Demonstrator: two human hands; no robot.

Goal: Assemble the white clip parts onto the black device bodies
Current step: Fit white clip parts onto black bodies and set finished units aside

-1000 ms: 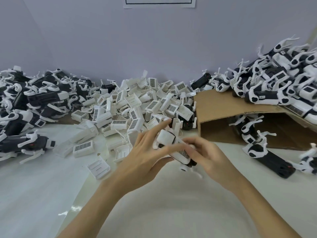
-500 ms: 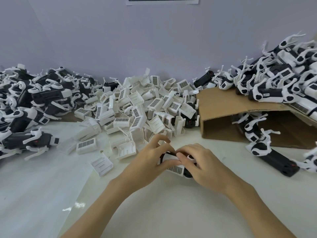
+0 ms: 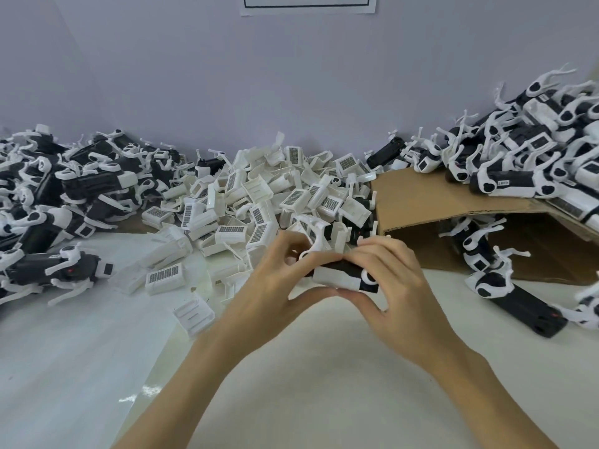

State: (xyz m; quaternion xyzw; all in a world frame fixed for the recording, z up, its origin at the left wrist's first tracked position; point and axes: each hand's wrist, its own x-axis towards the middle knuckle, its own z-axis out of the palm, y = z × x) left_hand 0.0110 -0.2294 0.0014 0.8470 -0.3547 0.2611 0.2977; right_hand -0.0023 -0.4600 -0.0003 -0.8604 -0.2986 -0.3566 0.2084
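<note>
Both hands meet at the table's centre around one black device body (image 3: 351,274) with a white clip part seated on its near side. My left hand (image 3: 278,283) grips its left end, thumb underneath and fingers curled over the top. My right hand (image 3: 393,286) grips the right end, fingers over the top, thumb below touching the left thumb. A thin white prong sticks up between the hands. Directly behind them lies a heap of loose white clip parts (image 3: 259,202).
Piles of black bodies with white parts fill the left side (image 3: 48,196) and the top of a cardboard box (image 3: 418,202) at right. More devices (image 3: 505,286) lie in front of the box opening. A single white clip (image 3: 193,313) lies left of my forearm.
The hands drew the device together, lowered it, then turned it so its white clip side faces me. The camera tilted slightly.
</note>
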